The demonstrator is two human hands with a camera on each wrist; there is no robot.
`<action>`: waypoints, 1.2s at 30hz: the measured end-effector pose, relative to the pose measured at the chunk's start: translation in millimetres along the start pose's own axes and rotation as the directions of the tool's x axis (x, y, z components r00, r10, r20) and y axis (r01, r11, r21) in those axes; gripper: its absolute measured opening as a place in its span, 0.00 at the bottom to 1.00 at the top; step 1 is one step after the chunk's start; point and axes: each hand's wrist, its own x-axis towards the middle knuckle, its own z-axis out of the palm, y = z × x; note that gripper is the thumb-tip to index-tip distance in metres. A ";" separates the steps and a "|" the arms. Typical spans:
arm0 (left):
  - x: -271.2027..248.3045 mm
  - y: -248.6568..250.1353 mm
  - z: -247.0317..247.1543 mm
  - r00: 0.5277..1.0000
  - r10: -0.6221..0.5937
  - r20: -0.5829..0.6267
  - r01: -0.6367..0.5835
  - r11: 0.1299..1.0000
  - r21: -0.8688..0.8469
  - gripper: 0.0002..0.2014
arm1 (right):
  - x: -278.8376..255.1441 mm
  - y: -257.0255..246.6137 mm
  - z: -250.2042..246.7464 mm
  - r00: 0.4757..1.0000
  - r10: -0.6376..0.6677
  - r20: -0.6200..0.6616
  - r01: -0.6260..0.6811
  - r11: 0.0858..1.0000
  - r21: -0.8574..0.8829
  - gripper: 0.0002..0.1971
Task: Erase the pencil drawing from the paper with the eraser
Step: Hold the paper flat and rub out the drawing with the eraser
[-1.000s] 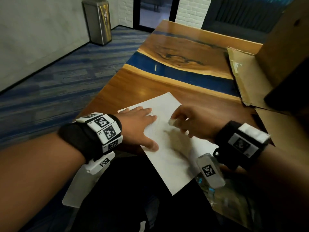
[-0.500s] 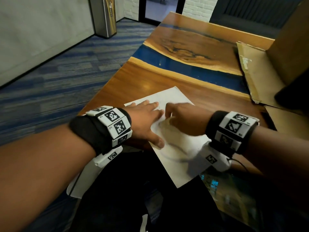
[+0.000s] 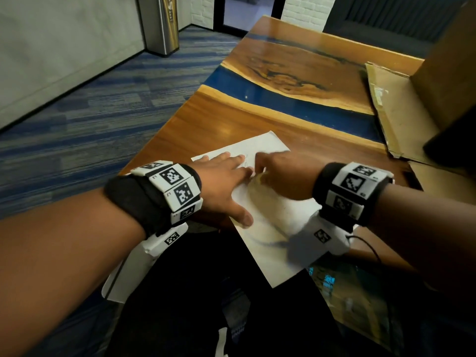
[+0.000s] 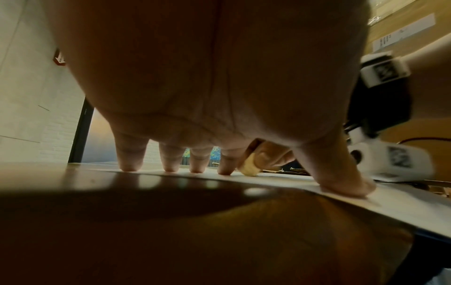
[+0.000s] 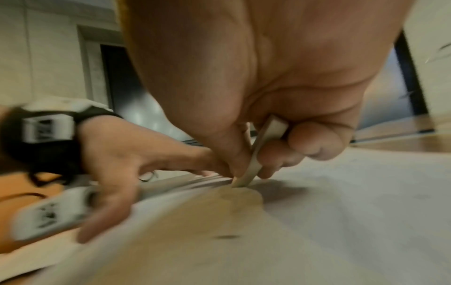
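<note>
A white sheet of paper (image 3: 273,228) lies at the near edge of the wooden table (image 3: 231,119), with faint pencil lines (image 3: 246,161) near its far end. My left hand (image 3: 224,181) lies flat on the paper's left side, fingers straight, thumb spread toward me. My right hand (image 3: 280,176) pinches a pale flat eraser (image 5: 258,154) between thumb and fingers. The eraser's lower tip touches the paper just beside the left fingertips (image 4: 224,169). In the left wrist view the eraser (image 4: 249,167) shows past the index finger. In the head view the eraser is hidden under my right hand.
Flattened cardboard (image 3: 394,109) and a tall cardboard box (image 3: 448,68) stand at the table's right. A blue resin strip (image 3: 296,99) crosses the table beyond the paper. A steel bin (image 3: 161,24) stands on the carpet at the far left. A thin cable (image 3: 365,243) trails from the right wrist.
My right hand has moved left across the paper with the eraser, closing up against the left fingertips. The left hand still lies flat on the sheet.
</note>
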 end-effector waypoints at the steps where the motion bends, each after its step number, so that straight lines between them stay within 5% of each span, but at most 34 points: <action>1: -0.1 0.3 1.0 1.000 -0.001 -0.001 0.001 1.000 0.005 0.60 | 1.2 2.6 -1.1 0.998 0.051 -0.026 -0.052 0.998 -0.020 0.11; 6: -2.2 -0.5 -0.5 1.000 0.013 0.003 -0.013 1.000 -0.006 0.60 | -7.5 -12.7 9.3 0.992 -0.109 0.061 0.106 0.993 0.046 0.11; 10: -0.3 -0.9 2.0 1.000 0.007 -0.005 -0.007 1.000 0.021 0.60 | 1.6 0.0 -1.3 0.995 0.088 -0.039 -0.089 0.996 -0.023 0.11; 14: -1.9 -1.7 0.9 1.000 0.005 0.008 -0.004 1.000 -0.025 0.62 | -12.2 -16.5 7.9 0.989 -0.123 0.079 0.120 0.992 0.039 0.11; 19: 1.4 -1.5 2.8 1.000 0.010 0.004 -0.011 0.999 0.031 0.62 | -2.1 0.2 -1.7 0.997 0.075 -0.012 -0.075 0.996 -0.043 0.11; 24: -0.4 -2.4 -2.1 0.999 0.001 0.039 0.000 1.000 -0.027 0.64 | -19.2 -11.5 8.0 0.966 -0.188 0.176 0.188 0.982 0.016 0.11; 28: 2.3 -1.5 2.1 1.000 -0.001 0.021 0.000 0.999 0.035 0.65 | -15.1 4.4 3.6 0.999 -0.044 -0.005 0.044 0.997 -0.063 0.08; 33: -0.5 -1.0 -0.9 1.000 -0.004 0.027 0.003 1.000 0.014 0.63 | -25.0 -6.0 10.7 0.973 -0.181 0.141 0.179 0.984 0.028 0.09; 36: 1.9 -0.7 1.2 1.000 -0.010 0.016 0.009 0.999 0.040 0.62 | -15.5 13.1 1.9 1.000 0.003 0.022 -0.002 0.999 -0.042 0.09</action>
